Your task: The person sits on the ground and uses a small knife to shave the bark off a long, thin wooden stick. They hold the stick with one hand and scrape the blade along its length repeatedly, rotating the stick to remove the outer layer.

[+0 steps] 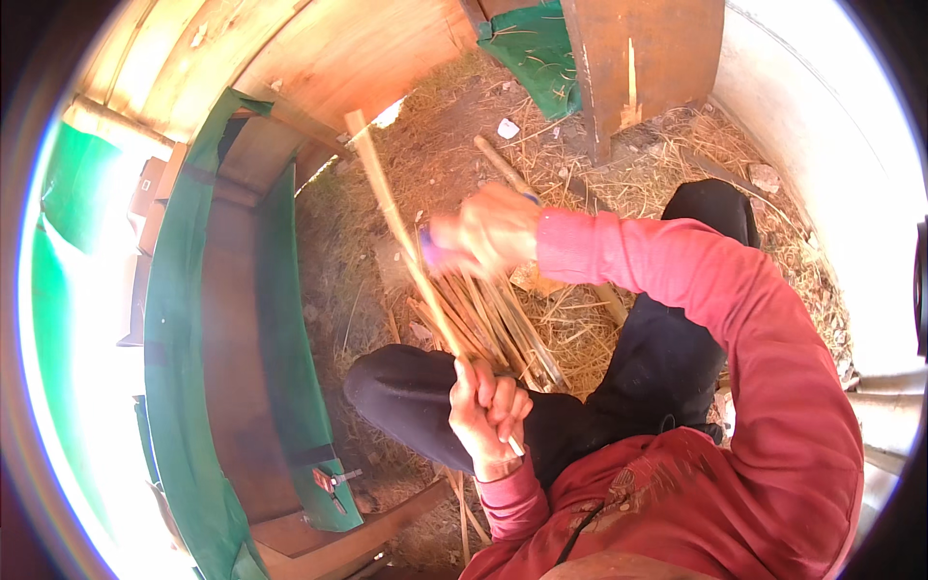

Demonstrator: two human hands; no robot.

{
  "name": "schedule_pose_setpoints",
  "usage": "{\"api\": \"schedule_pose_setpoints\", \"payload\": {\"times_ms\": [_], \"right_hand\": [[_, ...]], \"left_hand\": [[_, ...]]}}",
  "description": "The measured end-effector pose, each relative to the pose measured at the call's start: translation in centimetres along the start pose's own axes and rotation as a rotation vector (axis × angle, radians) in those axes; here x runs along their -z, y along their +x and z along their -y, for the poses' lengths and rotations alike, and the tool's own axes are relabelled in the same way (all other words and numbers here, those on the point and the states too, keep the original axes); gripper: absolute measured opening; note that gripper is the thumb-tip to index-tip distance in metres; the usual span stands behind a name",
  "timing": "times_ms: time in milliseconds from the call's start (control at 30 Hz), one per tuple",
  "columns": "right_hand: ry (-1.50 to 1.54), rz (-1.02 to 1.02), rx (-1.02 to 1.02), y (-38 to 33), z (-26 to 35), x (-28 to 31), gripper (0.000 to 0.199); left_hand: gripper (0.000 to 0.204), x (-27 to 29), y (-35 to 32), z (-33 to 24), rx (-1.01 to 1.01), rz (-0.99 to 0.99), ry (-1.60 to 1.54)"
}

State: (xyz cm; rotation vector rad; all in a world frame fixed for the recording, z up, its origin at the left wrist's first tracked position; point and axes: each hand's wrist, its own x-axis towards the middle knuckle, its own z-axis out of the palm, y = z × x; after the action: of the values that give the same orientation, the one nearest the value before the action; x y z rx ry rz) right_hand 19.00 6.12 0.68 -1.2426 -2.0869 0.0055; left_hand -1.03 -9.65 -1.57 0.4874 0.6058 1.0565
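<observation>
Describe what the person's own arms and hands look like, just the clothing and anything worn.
Both arms wear long red-pink sleeves of one top: the right sleeve is wide and creased, the left sleeve ends in a ribbed cuff at the wrist. The left hand and right hand are bare, with no gloves.

Two hands are in view: the left hand and the right hand. One long pale stick runs between them, and one small purple tool is in the right hand. One bundle of thin sticks lies on the ground; the exact number in it cannot be counted. One more loose stick lies apart on the straw. Two knees in dark trousers show. One white scrap lies on the ground
</observation>
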Motion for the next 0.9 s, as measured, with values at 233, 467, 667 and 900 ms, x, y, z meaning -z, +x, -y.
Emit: {"api": "schedule_pose_setpoints", "payload": {"times_ms": [233, 467, 667, 900], "right_hand": [[0.069, -0.545, -0.343, 3.5, -5.9, 7.2, 0.051], [0.241, 0.065, 0.175, -1.1, 1.0, 2.9, 0.044], [0.171, 0.032, 0.268, -2.4, 1.8, 1.7, 0.038], [-0.052, -0.269, -0.054, 1.5, -3.3, 2.9, 0.042]], "left_hand": [[0.053, 2.1, -0.6, -0.6, -0.043, -0.022, 0.068], [0.053, 0.7, -0.1, -0.6, -0.019, -0.019, 0.040], [0.054, 0.6, 0.0, 0.0, 0.077, 0.082, -0.005], [0.054, 0.0, -1.2, 1.8, 0.138, 0.065, -0.003]]}}
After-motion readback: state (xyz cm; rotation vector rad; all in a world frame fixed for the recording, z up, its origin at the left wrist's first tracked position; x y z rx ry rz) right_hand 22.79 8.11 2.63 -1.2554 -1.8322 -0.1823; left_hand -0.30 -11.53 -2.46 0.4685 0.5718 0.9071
